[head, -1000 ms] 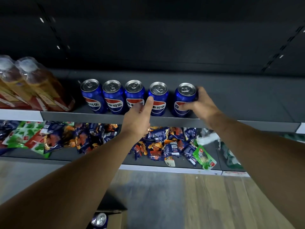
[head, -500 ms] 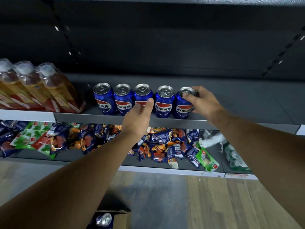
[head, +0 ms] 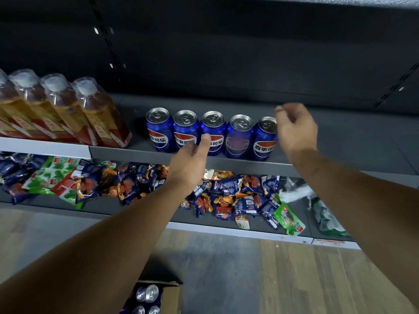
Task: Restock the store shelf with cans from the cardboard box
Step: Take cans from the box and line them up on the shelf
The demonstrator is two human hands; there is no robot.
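Hovering empty, loosely curled, left hand point(head: 190, 163) before cans point(head: 238, 135), right hand point(head: 295, 130) beside them

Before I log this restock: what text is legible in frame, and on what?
"事可乐": leftmost blue can and second can.
"可乐": third can, rest behind the left hand.
"百事可": rightmost can.
Fourth can: logo blurred, unreadable.
Bottle labels, snack packets, shelf price strip: too small or blurred.
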